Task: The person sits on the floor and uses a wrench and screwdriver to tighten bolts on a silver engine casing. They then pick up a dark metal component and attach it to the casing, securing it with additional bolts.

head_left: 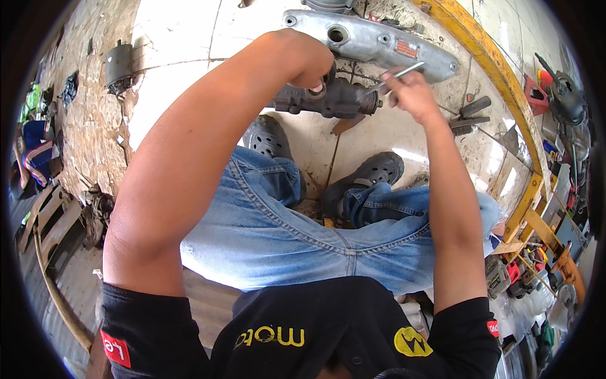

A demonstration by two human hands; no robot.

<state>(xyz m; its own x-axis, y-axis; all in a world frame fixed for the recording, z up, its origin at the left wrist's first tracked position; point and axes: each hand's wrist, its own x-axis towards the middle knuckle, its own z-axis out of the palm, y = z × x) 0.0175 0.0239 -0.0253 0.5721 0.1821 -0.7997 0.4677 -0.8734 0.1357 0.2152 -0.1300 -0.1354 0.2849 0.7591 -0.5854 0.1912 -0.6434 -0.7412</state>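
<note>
A dark, greasy cast-metal housing [300, 101] lies lengthwise on the floor in front of my feet. My left hand [310, 64] is closed around a raised part at its top; the wrist hides most of those fingers. In my right hand [411, 95] a slim metal rod-like tool [413, 66] is pinched at a slant. Its lower end reaches the right end of the housing, and I cannot make out the tip's shape. Just beyond both hands rests a long silver-grey metal cover [372, 45] with round holes and a red label.
A yellow metal frame [505, 60] curves along the right side. Dark-handled tools [473, 107] lie right of my right hand. A grey cylinder [118, 66] stands at the far left. My clogs [379, 172] are close below the housing. Assorted parts crowd the right edge.
</note>
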